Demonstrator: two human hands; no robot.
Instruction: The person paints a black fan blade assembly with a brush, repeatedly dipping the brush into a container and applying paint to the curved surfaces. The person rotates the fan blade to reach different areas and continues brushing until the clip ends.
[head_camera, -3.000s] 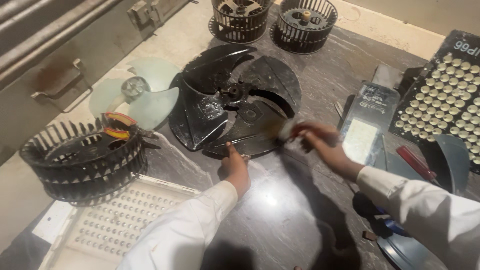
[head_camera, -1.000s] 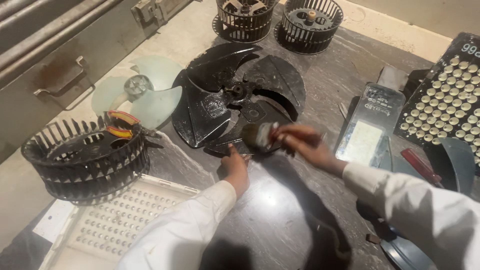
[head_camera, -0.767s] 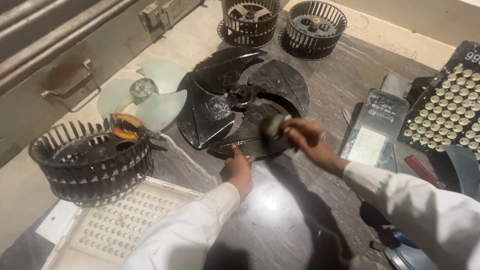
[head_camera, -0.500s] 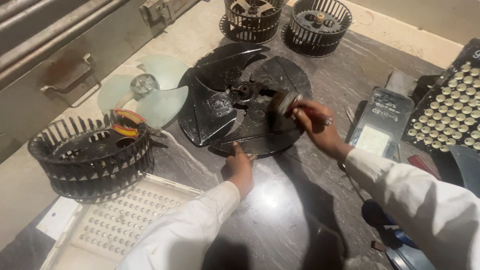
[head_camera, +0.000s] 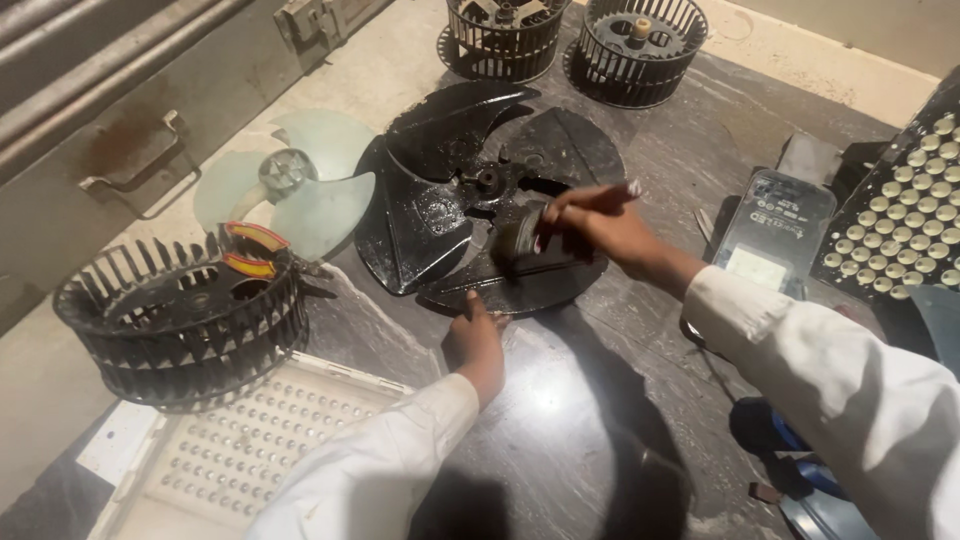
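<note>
The black fan blade (head_camera: 470, 200) lies flat on the dark worktop (head_camera: 560, 400), centre of the frame. The right hand (head_camera: 595, 225) has its grip closed around a small round brush-like tool (head_camera: 520, 243), pressed against the blade's lower right area. The left hand (head_camera: 475, 340) rests at the blade's lower edge, fingers curled, thumb touching the rim; its grip holds nothing that can be made out.

At left centre stands 1 black blower wheel (head_camera: 180, 320) with pliers (head_camera: 250, 250) lying on it. A pale green fan blade (head_camera: 285, 185) lies just left of the black one. 2 more blower wheels (head_camera: 570, 35) stand at the top edge. A white perforated panel (head_camera: 240, 450) lies at lower left.
</note>
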